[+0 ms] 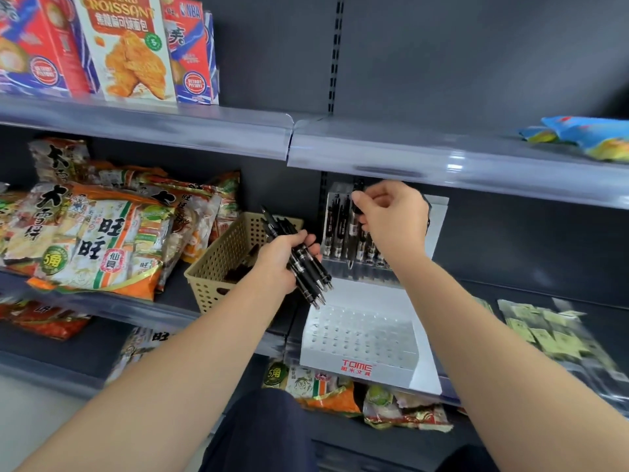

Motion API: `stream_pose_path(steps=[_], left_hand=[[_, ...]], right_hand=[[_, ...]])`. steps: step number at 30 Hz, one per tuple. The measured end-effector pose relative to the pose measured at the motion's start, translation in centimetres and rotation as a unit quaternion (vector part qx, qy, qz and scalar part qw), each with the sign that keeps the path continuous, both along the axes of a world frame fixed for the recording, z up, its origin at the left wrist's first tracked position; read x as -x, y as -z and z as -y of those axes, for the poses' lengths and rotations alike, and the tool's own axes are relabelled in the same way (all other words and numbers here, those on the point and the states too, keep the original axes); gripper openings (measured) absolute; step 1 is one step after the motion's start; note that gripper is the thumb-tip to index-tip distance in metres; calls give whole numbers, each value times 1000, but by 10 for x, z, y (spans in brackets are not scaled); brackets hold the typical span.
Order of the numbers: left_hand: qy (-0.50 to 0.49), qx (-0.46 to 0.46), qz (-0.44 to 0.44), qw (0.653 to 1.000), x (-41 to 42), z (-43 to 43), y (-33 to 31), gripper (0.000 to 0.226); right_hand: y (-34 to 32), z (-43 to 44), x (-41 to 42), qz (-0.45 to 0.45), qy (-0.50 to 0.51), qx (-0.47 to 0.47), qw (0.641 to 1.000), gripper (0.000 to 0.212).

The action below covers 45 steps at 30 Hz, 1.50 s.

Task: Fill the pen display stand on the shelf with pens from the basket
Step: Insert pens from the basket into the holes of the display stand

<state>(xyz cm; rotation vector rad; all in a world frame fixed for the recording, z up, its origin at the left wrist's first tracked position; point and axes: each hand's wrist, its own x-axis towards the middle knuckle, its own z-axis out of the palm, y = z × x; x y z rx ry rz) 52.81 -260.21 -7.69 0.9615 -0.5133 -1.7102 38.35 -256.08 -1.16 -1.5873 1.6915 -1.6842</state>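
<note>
A white tiered pen display stand [360, 338] with rows of holes sits on the middle shelf; several black pens [340, 229] stand in its back row. My right hand [391, 216] pinches one black pen [352, 247] upright over the back row, tip down. My left hand [282, 264] grips a bundle of black pens [308, 272], tips pointing down right, just left of the stand. A beige perforated basket [218, 264] stands on the shelf to the left, behind my left hand, with a few dark pens inside.
Rice-cracker snack bags [98, 240] fill the shelf left of the basket. Packets [548, 332] lie right of the stand. The upper shelf edge [442, 161] hangs just above my right hand. Boxes [126, 46] stand on the top shelf; more snack bags [340, 393] lie below.
</note>
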Motion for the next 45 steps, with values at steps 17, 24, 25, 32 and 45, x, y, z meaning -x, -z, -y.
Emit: stream_pose_path(steps=[17, 24, 25, 32, 45], left_hand=[[58, -13, 73, 996, 25, -26, 10, 12], [56, -7, 81, 995, 26, -26, 9, 18], [54, -3, 82, 995, 26, -26, 9, 19], [38, 11, 66, 997, 27, -29, 10, 27], [50, 48, 63, 996, 33, -36, 8, 18]], right_hand=[[13, -4, 31, -29, 71, 36, 996, 11], [20, 7, 32, -67, 68, -25, 995, 14], [23, 8, 32, -75, 69, -36, 994, 15], [32, 7, 34, -132, 72, -104, 983, 19], [33, 9, 36, -194, 76, -146, 967, 25]])
